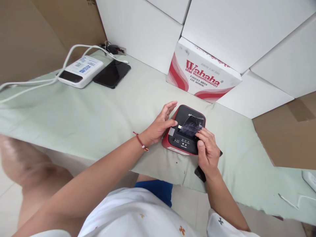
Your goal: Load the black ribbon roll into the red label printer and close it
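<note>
A small red and black device sits on the pale green cloth of the table, close to its front edge. My left hand rests against the device's left side, thumb on its top, fingers spread. My right hand pinches a thin, shiny, clear film that lies partly lifted over the device's black top. A dark flat object sticks out under my right wrist; what it is cannot be made out.
At the back left lie a white device with white cables and a black phone. A red and white Wahaha box and white cartons stand behind. Brown cardboard lies at right.
</note>
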`<state>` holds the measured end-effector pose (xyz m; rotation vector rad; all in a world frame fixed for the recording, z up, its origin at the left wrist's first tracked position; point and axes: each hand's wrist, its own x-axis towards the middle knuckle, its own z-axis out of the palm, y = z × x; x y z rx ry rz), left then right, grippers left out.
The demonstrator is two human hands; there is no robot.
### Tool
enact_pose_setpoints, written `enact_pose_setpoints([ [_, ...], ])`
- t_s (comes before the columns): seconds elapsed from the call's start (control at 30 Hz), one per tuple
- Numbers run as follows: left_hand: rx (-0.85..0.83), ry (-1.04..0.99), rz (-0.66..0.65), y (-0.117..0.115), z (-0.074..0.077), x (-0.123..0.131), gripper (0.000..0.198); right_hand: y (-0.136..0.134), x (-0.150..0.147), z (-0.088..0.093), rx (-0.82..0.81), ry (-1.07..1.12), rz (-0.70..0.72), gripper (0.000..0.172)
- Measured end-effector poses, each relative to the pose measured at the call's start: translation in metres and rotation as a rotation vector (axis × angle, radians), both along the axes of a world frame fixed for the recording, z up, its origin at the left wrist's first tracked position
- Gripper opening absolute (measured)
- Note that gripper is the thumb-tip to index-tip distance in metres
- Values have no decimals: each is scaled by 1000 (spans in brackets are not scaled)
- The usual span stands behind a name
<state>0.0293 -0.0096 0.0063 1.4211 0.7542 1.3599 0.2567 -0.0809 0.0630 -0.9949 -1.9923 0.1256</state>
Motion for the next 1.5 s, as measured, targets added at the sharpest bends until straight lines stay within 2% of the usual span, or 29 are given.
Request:
enact_pose_setpoints([
  [0.1,15,1,-20,4,2,-1,77,-2,1,-1,-17,13,6,28],
  [0.17,35,8,-48,4,4,-1,74,-4,1,-2,-29,8,5,31],
  [0.33,-38,-91,-182,-3,12,-4,57,-11,1,-8,-45,14,42,58],
  [0.4,-72,-125,-214,-7,14,-6,58,-13,0,-8,-28,42,73,62],
  [0.57,-58,-181,-272,-11,16,-8,89,-16,0,0,3,58,149,43],
  [0.8,-192,-221,-270,-14,20,-8,117,-17,-4,12,68,-42,192,31],
  [0.97,-247,-218,-295,-13,19,-11,123,-18,-6,11,111,-68,168,26],
  [1.13,-254,-279,-296,-13,18,-8,114,-18,-10,16,136,-91,181,24],
  [1.27,-283,-329,-311,-15,19,-3,97,-15,-4,42,-32,-83,276,23],
  [1.4,-325,-359,-332,-16,19,-1,91,4,6,72,-321,-35,75,18],
  [1.5,-334,-356,-321,-15,18,-2,90,30,4,84,-523,-218,-32,20],
])
